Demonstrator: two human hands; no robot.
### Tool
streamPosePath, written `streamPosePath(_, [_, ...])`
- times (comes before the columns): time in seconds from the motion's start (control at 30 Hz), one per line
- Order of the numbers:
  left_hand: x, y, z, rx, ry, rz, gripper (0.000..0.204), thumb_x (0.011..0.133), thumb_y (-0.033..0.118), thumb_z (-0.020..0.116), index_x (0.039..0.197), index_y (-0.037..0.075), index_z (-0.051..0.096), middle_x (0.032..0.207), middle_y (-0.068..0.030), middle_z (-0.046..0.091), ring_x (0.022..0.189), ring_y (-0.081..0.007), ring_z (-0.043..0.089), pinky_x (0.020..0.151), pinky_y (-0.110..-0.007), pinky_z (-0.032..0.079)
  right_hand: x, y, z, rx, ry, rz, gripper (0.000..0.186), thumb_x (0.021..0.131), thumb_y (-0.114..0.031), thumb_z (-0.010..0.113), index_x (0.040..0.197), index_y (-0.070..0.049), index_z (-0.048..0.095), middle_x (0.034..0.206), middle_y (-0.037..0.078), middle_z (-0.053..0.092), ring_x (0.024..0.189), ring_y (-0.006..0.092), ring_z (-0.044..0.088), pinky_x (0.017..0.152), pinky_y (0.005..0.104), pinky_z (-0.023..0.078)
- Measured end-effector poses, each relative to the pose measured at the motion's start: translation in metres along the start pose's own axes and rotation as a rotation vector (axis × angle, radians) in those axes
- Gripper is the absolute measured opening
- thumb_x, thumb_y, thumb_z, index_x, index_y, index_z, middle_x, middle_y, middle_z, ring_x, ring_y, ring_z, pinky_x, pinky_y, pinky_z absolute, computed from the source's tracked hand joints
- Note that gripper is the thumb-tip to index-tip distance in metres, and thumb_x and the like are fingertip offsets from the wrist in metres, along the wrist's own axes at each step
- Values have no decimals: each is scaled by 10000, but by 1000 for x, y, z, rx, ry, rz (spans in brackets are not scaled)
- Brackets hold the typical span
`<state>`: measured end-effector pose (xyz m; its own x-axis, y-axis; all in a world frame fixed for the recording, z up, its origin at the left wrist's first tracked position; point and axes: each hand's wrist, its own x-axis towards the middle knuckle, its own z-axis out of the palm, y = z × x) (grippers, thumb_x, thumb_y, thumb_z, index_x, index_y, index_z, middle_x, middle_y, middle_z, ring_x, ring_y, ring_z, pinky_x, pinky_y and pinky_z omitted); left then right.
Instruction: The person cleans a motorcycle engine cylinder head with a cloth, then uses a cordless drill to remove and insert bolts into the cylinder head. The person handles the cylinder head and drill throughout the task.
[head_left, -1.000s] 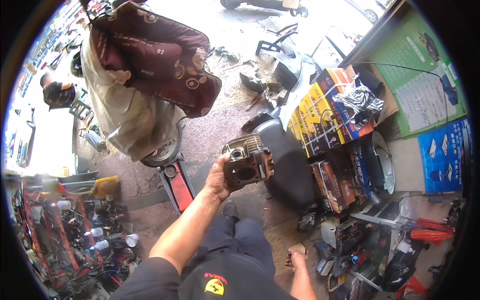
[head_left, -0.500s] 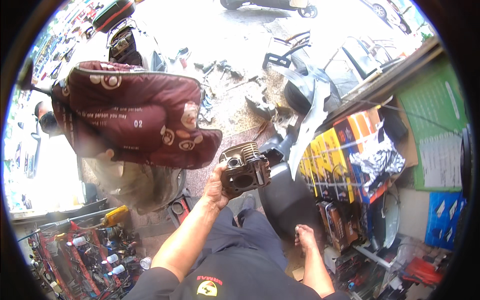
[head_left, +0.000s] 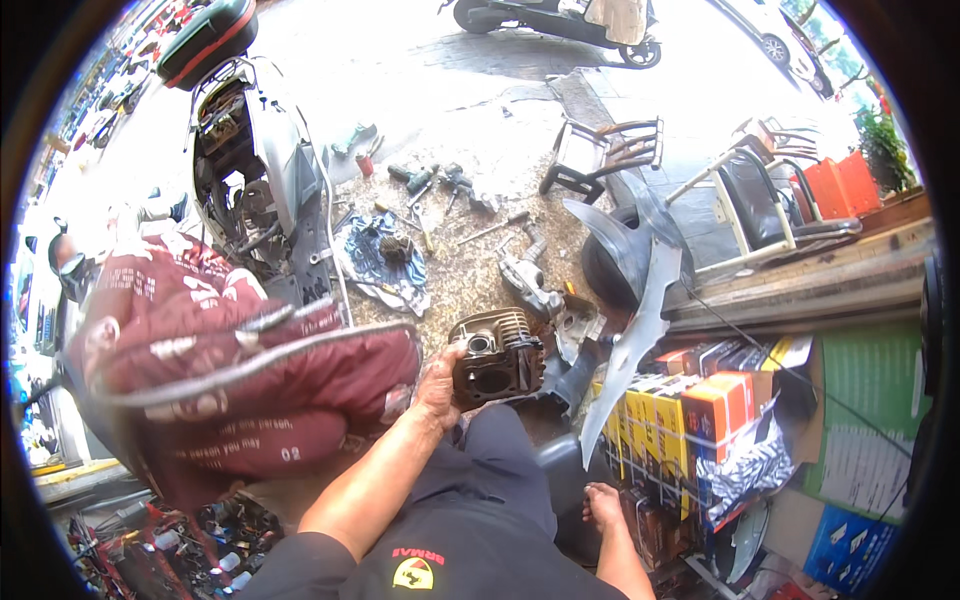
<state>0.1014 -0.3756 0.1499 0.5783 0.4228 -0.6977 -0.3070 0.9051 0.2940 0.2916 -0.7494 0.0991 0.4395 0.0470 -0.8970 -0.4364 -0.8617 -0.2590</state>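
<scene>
My left hand [head_left: 438,388] grips a greasy finned engine cylinder [head_left: 497,357] by its left side, up in front of me. Its flat face, with a large bore and a smaller round opening, is turned toward me. Beside my thigh hangs my right hand [head_left: 602,506], its fingers curled with nothing showing in them. To the left of the cylinder is a maroon padded scooter apron [head_left: 270,400] with printed bears. Beyond the cylinder, dirty metal engine parts [head_left: 535,285] lie on the ground.
A partly stripped scooter [head_left: 260,180] stands ahead left. Near it lie power drills [head_left: 415,178] and a blue cloth [head_left: 375,255] bearing a greasy part. Rightward are a grey body panel [head_left: 640,335], a tyre [head_left: 610,255], chairs [head_left: 605,150] and stacked boxes [head_left: 650,430].
The view has swung forward, bringing more ground, the stripped scooter and chairs into sight. The apron appears lower and nearer. My left hand still grips the cylinder; my right hand appears slightly lower.
</scene>
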Motion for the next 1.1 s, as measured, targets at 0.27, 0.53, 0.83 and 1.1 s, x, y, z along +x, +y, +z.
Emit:
streamPosePath(0.27, [105,108,37,98,166,112,310,870,396,658,1088,179,617,1050,-42,675,936,-242,680,741,-521,578,81,-179,27,-30,-85,-28,288,930,-178,586,1163,-17,636,692,40,555,501,145,527,437,305,469])
streamPosePath(0.53, [191,202,77,71,269,122,572,832,570,620,1241,172,584,1181,-77,663,1045,-279,658,827,-514,545,131,-420,5,9,-72,-229,332,937,-182,587,1217,-4,604,682,23,533,486,119,522,416,269,460])
streamPosePath(0.83, [326,307,122,6,310,52,336,887,473,620,1117,229,602,1066,-32,673,946,-261,675,705,-547,545,176,-574,21,74,23,-163,261,934,-174,594,1158,-41,613,668,21,532,453,117,503,386,282,440])
streamPosePath(1.1, [415,413,176,-56,359,89,463,826,483,669,1170,185,585,1083,-68,666,938,-277,678,731,-545,562,197,-729,25,85,10,-225,248,937,-175,590,1141,-37,616,663,19,526,475,120,516,425,272,455])
